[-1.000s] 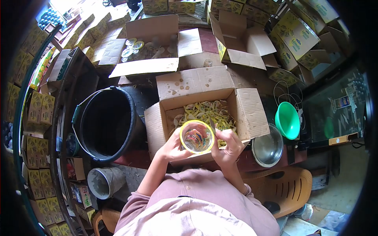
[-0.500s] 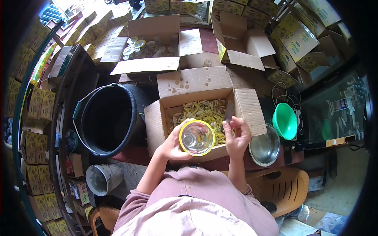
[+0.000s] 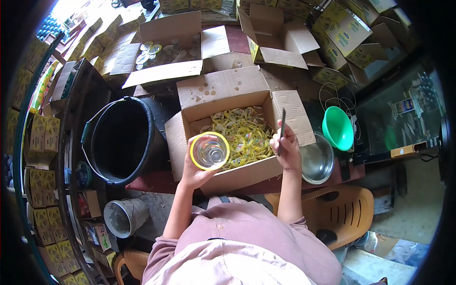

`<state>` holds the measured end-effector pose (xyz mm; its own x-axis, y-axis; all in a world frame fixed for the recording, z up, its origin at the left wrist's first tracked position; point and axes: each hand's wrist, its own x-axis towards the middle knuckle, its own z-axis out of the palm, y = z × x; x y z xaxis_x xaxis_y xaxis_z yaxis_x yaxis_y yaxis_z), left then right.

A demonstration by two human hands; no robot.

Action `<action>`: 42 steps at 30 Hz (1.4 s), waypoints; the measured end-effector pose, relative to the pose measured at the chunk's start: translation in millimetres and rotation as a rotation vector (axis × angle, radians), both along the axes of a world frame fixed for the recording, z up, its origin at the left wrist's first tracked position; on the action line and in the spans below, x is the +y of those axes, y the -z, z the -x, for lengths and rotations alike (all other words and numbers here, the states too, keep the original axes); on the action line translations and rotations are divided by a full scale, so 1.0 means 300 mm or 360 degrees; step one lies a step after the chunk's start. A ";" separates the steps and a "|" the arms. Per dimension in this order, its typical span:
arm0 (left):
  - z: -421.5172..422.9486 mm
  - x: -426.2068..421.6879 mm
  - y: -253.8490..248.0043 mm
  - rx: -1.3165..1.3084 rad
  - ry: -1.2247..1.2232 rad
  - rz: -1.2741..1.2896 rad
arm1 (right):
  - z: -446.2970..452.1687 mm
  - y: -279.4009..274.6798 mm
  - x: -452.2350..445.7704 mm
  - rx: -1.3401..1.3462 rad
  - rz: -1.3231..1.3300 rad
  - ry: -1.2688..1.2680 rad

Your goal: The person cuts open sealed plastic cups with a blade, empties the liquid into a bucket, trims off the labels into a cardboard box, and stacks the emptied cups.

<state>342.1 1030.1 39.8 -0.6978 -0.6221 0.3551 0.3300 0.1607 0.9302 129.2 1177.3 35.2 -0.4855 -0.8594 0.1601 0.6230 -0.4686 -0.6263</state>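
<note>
A clear cup with a yellow rim [image 3: 193, 153] is gripped in my left hand [image 3: 191, 175], its round opening facing up toward me. Between the fingers of my right hand [image 3: 290, 153] is a thin flat blade [image 3: 282, 126], pointing up and seen nearly edge-on. Both hands are over the near side of an open cardboard box [image 3: 223, 102]. Inside that box lies a heap of yellow strips [image 3: 244, 133], with some round printed pieces among them. The blade and the cup are well apart.
A large black bucket [image 3: 148, 137] stands left, a grey bucket [image 3: 135, 213] below it. Right are a metal bowl [image 3: 318, 164] and green bowl [image 3: 338, 128]. Behind, one open carton [image 3: 168, 76] holds yellow-rimmed cups; another [image 3: 285, 57] stands beside it. An orange chair [image 3: 342, 211] is near.
My hands have moved apart: the cup has gone left, and the blade has moved away from it to the right, turning from flat to nearly edge-on. The whole view has shifted slightly.
</note>
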 end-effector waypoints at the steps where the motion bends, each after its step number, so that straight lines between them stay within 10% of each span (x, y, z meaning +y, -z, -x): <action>1: -0.017 -0.006 0.001 -0.0001 -0.0001 0.0006 | 0.006 0.004 -0.014 -0.0077 0.0193 -0.0123; 3: -0.044 -0.025 -0.004 0.0016 -0.0026 -0.0072 | 0.027 0.089 -0.070 0.0372 -0.0608 -0.0006; 5: -0.069 -0.048 -0.028 0.0045 -0.0021 -0.0090 | 0.031 0.259 -0.080 0.2864 -0.1919 0.0629; 6: -0.089 -0.060 -0.044 0.0046 -0.0036 -0.0050 | 0.007 0.220 -0.076 0.1843 -0.1639 0.0431; 19: -0.112 -0.085 -0.047 0.0032 -0.0028 -0.0093 | -0.177 0.021 0.087 0.3177 -0.1001 0.1940; 24: -0.105 -0.082 -0.047 0.0052 0.0025 -0.0033 | -0.122 0.103 0.206 0.2735 -0.1362 0.2368; 29: -0.106 -0.084 -0.050 0.0042 0.0047 -0.0035 | 0.016 0.348 0.410 0.0758 -0.1720 0.2265; 42: -0.107 -0.073 -0.055 0.0041 0.0140 -0.0005 | 0.101 0.565 0.461 0.0767 -0.2108 0.1970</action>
<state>374.2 1008.3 56.3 -0.7404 -0.5599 0.3719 0.3667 0.1272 0.9216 98.9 1315.6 -134.2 -0.9704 0.2323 0.0662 0.0375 0.4154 -0.9088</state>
